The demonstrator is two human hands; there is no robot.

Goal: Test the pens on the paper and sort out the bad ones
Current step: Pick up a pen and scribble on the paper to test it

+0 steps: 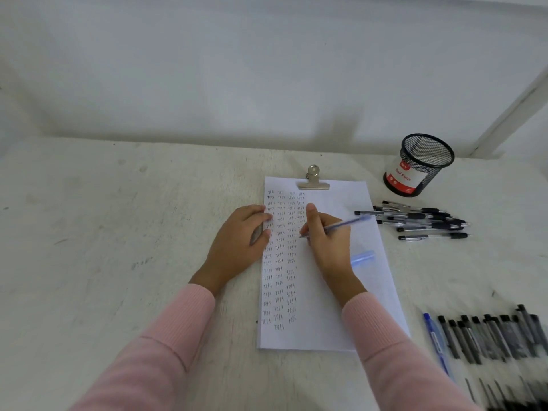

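Observation:
A white sheet of paper (335, 292) lies clipped under a metal clip (313, 182), with several columns of small test marks down its left half. My right hand (329, 241) grips a blue pen (345, 224), its tip touching the paper beside the fourth column of marks. My left hand (240, 235) rests flat on the paper's left edge. A blue pen cap (362, 258) lies on the paper just right of my right hand.
A black mesh pen cup (421, 164) with a red and white label stands at the back right. A loose pile of black pens (421, 219) lies right of the paper. Several more pens (492, 336), one of them blue, lie in a row at the near right.

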